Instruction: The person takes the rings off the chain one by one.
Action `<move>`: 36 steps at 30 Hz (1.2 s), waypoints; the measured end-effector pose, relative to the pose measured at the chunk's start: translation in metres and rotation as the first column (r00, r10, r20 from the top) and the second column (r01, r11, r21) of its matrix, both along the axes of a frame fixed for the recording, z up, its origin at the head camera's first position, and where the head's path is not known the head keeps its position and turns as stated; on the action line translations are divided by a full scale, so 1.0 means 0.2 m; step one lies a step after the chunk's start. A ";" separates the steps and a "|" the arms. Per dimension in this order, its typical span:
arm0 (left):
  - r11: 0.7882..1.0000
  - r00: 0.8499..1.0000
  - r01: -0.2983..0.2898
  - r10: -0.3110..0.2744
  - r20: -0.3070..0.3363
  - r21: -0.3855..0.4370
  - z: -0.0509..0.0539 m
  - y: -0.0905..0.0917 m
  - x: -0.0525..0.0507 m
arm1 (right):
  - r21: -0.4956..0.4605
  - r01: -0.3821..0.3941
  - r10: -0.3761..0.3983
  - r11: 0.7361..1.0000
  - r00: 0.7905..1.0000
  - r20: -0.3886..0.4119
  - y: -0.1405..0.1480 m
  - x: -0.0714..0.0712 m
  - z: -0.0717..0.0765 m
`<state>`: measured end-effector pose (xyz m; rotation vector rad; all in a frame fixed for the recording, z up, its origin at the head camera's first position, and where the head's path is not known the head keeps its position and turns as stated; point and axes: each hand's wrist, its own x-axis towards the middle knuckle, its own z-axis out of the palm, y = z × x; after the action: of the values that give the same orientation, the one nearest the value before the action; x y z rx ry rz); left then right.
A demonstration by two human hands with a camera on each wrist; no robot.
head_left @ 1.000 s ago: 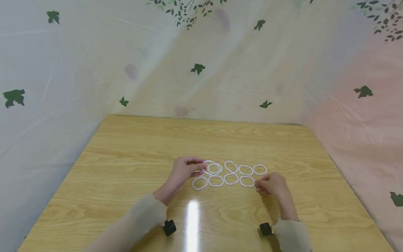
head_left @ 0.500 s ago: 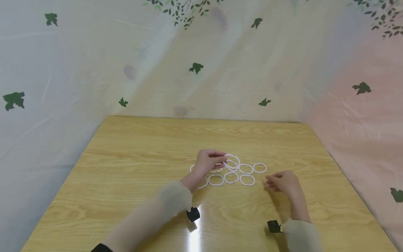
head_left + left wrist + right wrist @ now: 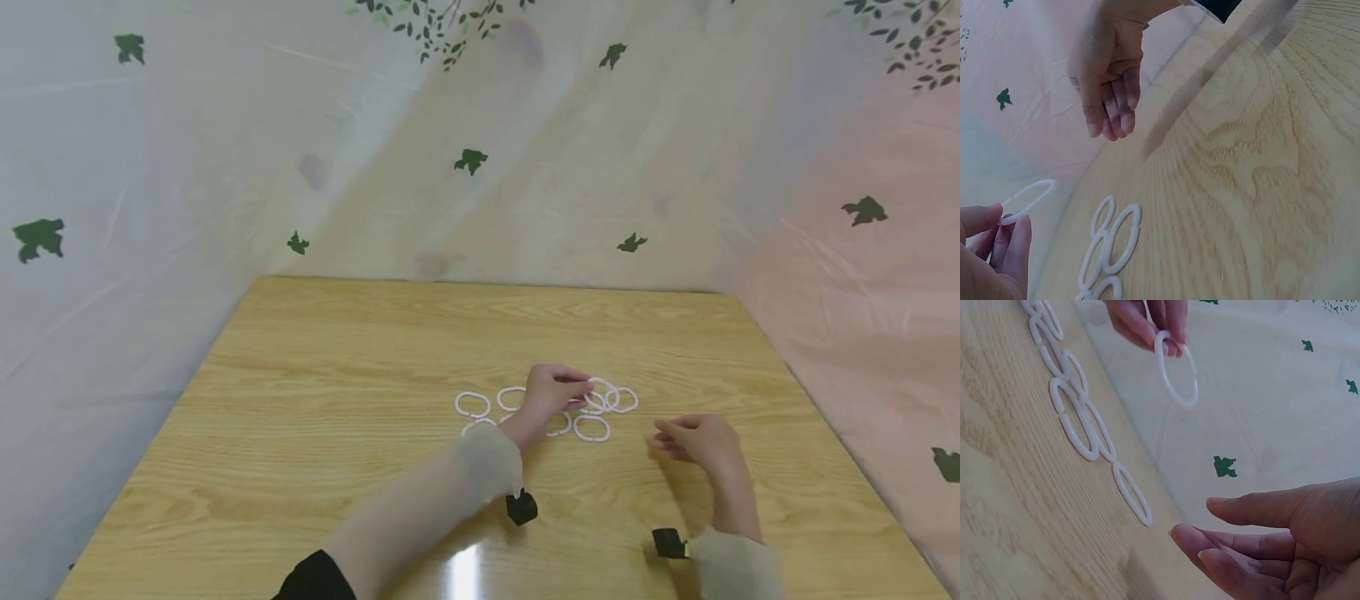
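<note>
My left hand (image 3: pixel 551 392) pinches a white oval ring (image 3: pixel 1190 403) with a small gap in it, between thumb and fingertips. That ring is raised above the right end of a group of similar white rings (image 3: pixel 1147 521) lying on the table. My left hand and wrist hide part of the group in the head view. To the right of the rings, my right hand (image 3: pixel 705 437) hovers over the table and holds nothing. In the right wrist view its thumb is apart from its loosely bent fingers (image 3: pixel 1254 544).
The wooden table (image 3: pixel 337 350) reaches back to a pale cloth backdrop (image 3: pixel 375 167) printed with green birds and leaves. A black wrist camera (image 3: pixel 521 507) hangs at the left cuff, another black camera (image 3: pixel 670 543) at the right cuff.
My left hand has moved right over the rings; a ring now lies at the back-left end where it was. It holds a ring farther right. My right hand has drawn away to the right.
</note>
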<state>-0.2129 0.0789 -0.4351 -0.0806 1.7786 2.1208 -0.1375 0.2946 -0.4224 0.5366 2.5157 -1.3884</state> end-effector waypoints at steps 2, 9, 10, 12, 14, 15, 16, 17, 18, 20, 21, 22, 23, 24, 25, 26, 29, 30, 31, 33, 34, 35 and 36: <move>1.000 1.000 -0.003 0.003 0.011 -0.001 -0.01 0.04 0.00 | -0.016 0.011 -0.011 1.000 1.000 0.001 0.01 0.00 0.00; 0.999 1.000 -0.026 0.026 -0.005 -0.027 -0.05 0.15 0.01 | -0.034 0.021 -0.021 0.999 1.000 0.000 0.03 0.01 0.00; 0.999 1.000 -0.026 0.025 -0.019 -0.043 -0.05 0.16 0.02 | -0.032 0.024 -0.024 0.999 1.000 -0.001 0.03 0.01 0.00; 0.997 0.999 -0.031 0.028 -0.036 -0.072 -0.07 0.19 0.03 | -0.034 0.026 -0.026 0.999 1.000 -0.007 0.04 0.01 0.00; 0.995 0.998 -0.033 0.027 -0.064 -0.098 -0.08 0.21 0.04 | -0.042 0.029 -0.029 0.999 0.999 -0.014 0.04 0.01 0.00; 0.993 0.997 -0.033 0.024 -0.079 -0.114 -0.09 0.23 0.04 | -0.044 0.029 -0.030 0.999 0.999 -0.016 0.04 0.02 0.01; 0.992 0.996 -0.031 0.020 -0.092 -0.125 -0.10 0.24 0.05 | -0.045 0.029 -0.030 0.999 0.999 -0.017 0.04 0.02 0.01; 0.990 0.995 -0.033 0.019 -0.098 -0.140 -0.11 0.25 0.06 | -0.047 0.028 -0.029 0.998 0.999 -0.019 0.04 0.02 0.01; 0.987 0.994 -0.034 0.017 -0.108 -0.158 -0.12 0.26 0.06 | -0.051 0.027 -0.028 0.998 0.999 -0.019 0.04 0.02 0.01; 0.980 0.992 -0.026 0.001 -0.127 -0.199 -0.12 0.27 0.07 | -0.050 0.029 -0.030 0.998 0.999 -0.012 0.04 0.02 0.01; 0.976 0.992 -0.026 -0.003 -0.129 -0.217 -0.13 0.28 0.08 | -0.048 0.027 -0.028 0.998 1.000 -0.010 0.04 0.02 0.01; 0.972 0.991 -0.023 -0.008 -0.133 -0.234 -0.13 0.28 0.09 | -0.045 0.028 -0.029 0.999 1.000 -0.006 0.04 0.02 0.01; 0.966 0.990 -0.022 -0.016 -0.143 -0.256 -0.13 0.29 0.09 | -0.042 0.027 -0.028 0.999 1.000 -0.004 0.04 0.02 0.01; 0.961 0.987 -0.019 -0.025 -0.157 -0.277 -0.13 0.29 0.10 | -0.041 0.027 -0.028 0.999 1.000 -0.002 0.04 0.02 0.01; 0.955 0.986 -0.016 -0.033 -0.162 -0.296 -0.14 0.29 0.10 | -0.039 0.024 -0.024 0.999 1.000 -0.002 0.05 0.02 0.01; 0.951 0.985 -0.016 -0.038 -0.169 -0.310 -0.14 0.29 0.10 | -0.037 0.022 -0.022 0.999 1.000 -0.003 0.05 0.02 0.01; 0.929 0.981 -0.010 -0.063 -0.185 -0.370 -0.14 0.28 0.10 | -0.028 0.020 -0.020 0.999 1.000 -0.002 0.04 0.02 0.00; 0.918 0.979 -0.008 -0.073 -0.188 -0.397 -0.14 0.28 0.10 | -0.027 0.019 -0.019 0.999 1.000 -0.001 0.04 0.02 -0.01; 0.908 0.979 -0.003 -0.082 -0.184 -0.419 -0.13 0.28 0.10 | -0.025 0.020 -0.020 1.000 1.000 0.000 0.04 0.02 -0.01; 0.890 0.978 0.005 -0.100 -0.183 -0.457 -0.12 0.27 0.11 | -0.016 0.022 -0.022 1.000 1.000 0.004 0.04 0.02 -0.01; 0.884 0.978 0.013 -0.109 -0.177 -0.468 -0.11 0.26 0.11 | -0.018 0.021 -0.021 1.000 1.000 0.002 0.04 0.02 -0.01; 0.886 0.980 0.024 -0.112 -0.163 -0.463 -0.11 0.26 0.11 | -0.013 0.018 -0.018 1.000 1.000 0.000 0.04 0.02 -0.01; 0.893 0.982 0.033 -0.111 -0.149 -0.450 -0.10 0.26 0.11 | -0.011 0.015 -0.015 1.000 1.000 -0.002 0.05 0.01 -0.01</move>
<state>-0.1900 0.1308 -0.4550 0.0520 2.3046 1.6708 -0.1346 0.3036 -0.4238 0.5536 2.5096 -1.4083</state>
